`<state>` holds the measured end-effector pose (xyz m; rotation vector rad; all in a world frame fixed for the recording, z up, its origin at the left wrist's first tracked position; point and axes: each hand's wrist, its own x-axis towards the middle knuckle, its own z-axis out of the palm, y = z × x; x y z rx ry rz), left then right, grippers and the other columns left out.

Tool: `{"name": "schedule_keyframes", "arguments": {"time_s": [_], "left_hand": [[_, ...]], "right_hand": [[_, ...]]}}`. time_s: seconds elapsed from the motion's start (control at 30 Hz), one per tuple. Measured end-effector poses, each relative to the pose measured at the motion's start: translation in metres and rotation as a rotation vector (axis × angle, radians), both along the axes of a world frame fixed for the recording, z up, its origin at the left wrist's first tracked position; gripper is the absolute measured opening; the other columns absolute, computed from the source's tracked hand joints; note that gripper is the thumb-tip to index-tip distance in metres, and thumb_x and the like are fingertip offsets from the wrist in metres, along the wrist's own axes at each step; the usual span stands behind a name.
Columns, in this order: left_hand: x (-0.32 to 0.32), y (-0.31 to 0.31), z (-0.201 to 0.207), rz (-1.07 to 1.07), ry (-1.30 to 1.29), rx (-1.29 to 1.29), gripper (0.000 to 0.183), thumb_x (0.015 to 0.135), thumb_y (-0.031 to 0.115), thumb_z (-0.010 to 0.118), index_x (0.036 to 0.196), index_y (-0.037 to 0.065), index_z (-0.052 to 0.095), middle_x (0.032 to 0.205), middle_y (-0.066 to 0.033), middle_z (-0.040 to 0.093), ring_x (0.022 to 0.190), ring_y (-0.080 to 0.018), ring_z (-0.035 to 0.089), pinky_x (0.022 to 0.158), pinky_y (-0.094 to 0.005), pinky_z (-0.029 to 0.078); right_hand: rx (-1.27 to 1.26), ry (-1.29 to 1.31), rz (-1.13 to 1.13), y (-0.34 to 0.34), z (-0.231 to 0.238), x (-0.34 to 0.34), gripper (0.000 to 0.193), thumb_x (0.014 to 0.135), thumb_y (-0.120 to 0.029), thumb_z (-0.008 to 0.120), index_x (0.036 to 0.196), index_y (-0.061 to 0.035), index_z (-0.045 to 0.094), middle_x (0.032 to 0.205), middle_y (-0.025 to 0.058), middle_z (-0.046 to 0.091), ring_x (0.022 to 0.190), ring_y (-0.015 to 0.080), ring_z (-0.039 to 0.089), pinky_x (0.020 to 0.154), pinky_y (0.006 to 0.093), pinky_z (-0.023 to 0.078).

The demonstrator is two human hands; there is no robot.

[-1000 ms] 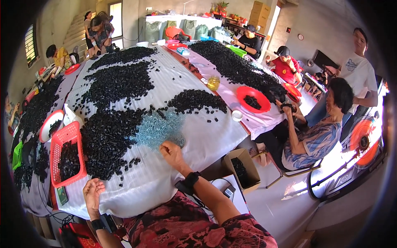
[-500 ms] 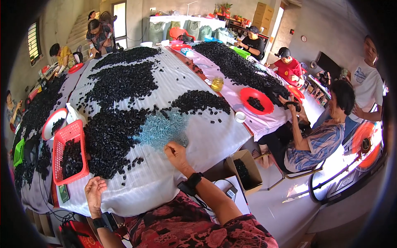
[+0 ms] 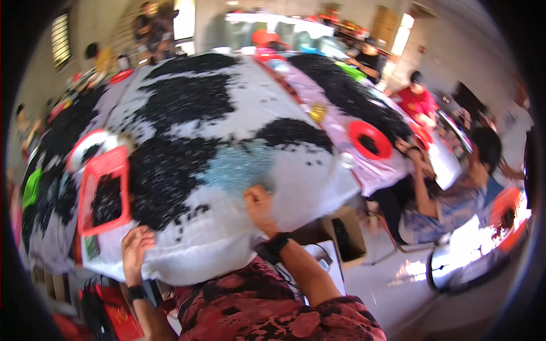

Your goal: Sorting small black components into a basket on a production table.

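The picture is smeared by motion. My right hand point(image 3: 259, 203) is closed, its fingers bent down at the lower right edge of a heap of small clear, bluish pieces point(image 3: 236, 166). Whatever may be in its fingers is hidden. At the table's near edge, my left hand point(image 3: 136, 245) has its fingers curled together; anything in them is too small to make out. A large pile of small black pieces point(image 3: 165, 182) lies beyond it, touching the clear heap. Left of that pile stands a red plastic basket point(image 3: 127, 193) with black pieces inside.
White cloth point(image 3: 307, 184) covers the table, with more black piles farther back. A red plate point(image 3: 387, 149) and a jar of yellow liquid point(image 3: 317, 112) stand to the right. Below the edge is a cardboard box point(image 3: 354, 241). A person point(image 3: 449, 193) sits at right; several others work around the table.
The whole view has shifted and blurred, the table's contents now sitting farther right in the picture. Both hands keep nearly the same places by the table edge and the clear heap.
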<state>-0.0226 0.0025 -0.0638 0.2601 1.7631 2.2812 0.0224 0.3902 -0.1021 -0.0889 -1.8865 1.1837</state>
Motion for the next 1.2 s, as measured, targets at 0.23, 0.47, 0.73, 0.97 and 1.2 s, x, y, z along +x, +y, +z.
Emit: {"name": "schedule_keyframes", "arguments": {"time_s": [0.23,0.47,0.73,0.97,1.2], "left_hand": [[0.008,0.023,0.057,0.263,0.302,0.031,0.065,0.090,0.021,0.060,0.144,0.011,0.026,0.088,-0.0137,0.068,0.061,-0.0139,0.062,0.059,-0.0257,0.052],[0.006,0.025,0.057,0.364,0.236,-0.097,0.075,0.090,0.024,0.060,0.144,-0.001,0.014,0.087,-0.0144,0.068,0.055,-0.0128,0.059,0.056,-0.0233,0.050],[0.004,0.010,0.047,0.403,0.270,-0.100,0.070,0.088,0.018,0.057,0.143,-0.001,0.019,0.088,-0.0162,0.067,0.053,-0.0114,0.057,0.053,-0.0222,0.049],[-0.001,0.005,0.040,0.418,0.301,-0.158,0.067,0.091,0.027,0.058,0.143,0.003,0.023,0.086,-0.0138,0.066,0.051,-0.0085,0.054,0.050,-0.0188,0.043],[0.003,0.006,0.040,0.424,0.336,-0.179,0.069,0.090,0.030,0.060,0.142,0.001,0.024,0.085,-0.0136,0.066,0.051,-0.0081,0.054,0.049,-0.0188,0.042]], "right_hand": [[-0.056,0.028,0.052,0.018,-0.005,0.012,0.010,0.083,-0.003,0.058,0.074,-0.0019,0.056,0.066,0.0006,0.049,0.061,0.0086,0.044,0.053,0.0256,0.038],[-0.128,0.007,0.084,0.019,0.000,0.005,0.014,0.084,-0.004,0.060,0.072,-0.0011,0.054,0.063,-0.0011,0.047,0.059,0.0066,0.042,0.053,0.0239,0.037],[-0.052,0.027,0.037,0.013,-0.007,0.001,0.012,0.080,-0.002,0.061,0.071,-0.0007,0.053,0.062,0.0038,0.048,0.055,0.0103,0.043,0.051,0.0273,0.038],[-0.124,0.081,0.028,0.011,-0.010,-0.001,0.008,0.082,-0.001,0.060,0.075,-0.0011,0.058,0.065,-0.0043,0.047,0.058,0.0029,0.040,0.051,0.0207,0.033],[-0.198,-0.002,0.043,0.007,-0.001,0.006,0.011,0.081,-0.003,0.062,0.074,-0.0011,0.054,0.062,0.0025,0.046,0.056,0.0078,0.042,0.050,0.0255,0.036]]}}
